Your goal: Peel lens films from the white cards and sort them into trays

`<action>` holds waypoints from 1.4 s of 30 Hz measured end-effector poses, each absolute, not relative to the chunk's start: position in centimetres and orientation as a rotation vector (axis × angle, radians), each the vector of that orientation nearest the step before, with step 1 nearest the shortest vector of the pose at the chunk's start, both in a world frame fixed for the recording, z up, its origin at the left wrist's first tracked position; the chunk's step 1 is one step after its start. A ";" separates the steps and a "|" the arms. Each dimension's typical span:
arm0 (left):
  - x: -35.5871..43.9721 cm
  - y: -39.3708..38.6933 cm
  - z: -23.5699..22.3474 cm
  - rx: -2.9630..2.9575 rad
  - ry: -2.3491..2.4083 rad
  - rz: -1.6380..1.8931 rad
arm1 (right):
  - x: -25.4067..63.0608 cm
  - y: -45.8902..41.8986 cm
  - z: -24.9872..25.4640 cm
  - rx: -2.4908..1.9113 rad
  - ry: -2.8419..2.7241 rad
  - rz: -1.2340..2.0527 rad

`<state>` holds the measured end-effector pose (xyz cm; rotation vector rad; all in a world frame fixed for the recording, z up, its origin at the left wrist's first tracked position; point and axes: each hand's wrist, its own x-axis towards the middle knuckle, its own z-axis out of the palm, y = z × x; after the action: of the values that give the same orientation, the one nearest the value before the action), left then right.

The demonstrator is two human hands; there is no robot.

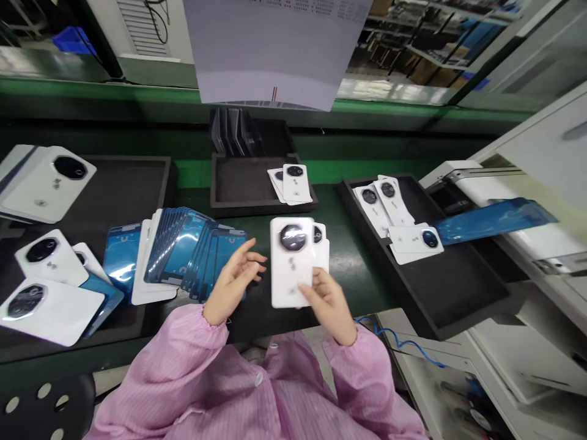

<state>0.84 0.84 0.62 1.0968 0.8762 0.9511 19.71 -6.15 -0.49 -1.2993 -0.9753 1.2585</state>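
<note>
The right hand (326, 299) grips a white rectangular panel (292, 263), glossy, with a dark round camera-like patch, right of the blue panels (183, 244); the left hand (236, 278), open and empty, is between.

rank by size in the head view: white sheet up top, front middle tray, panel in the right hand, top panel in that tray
1. white sheet
2. front middle tray
3. held white panel in the right hand
4. top panel in the tray, smallest in view
</note>
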 end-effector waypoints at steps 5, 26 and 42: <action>1.0 1.3 0.5 1.036 0.942 0.889 | 26.3 -4.4 -2.2 -1.730 -1.114 0.734; 6.6 -1.4 -2.1 2.517 0.836 0.351 | 28.6 -3.1 -4.4 -1.903 -1.248 0.653; 6.8 -1.5 -2.0 2.602 0.851 0.294 | 26.1 -9.3 -1.6 -1.996 -1.483 0.806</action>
<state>6.80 -1.49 -2.03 2.6019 0.8514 0.2938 26.14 -9.26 -1.63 -1.9958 -1.4835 0.8062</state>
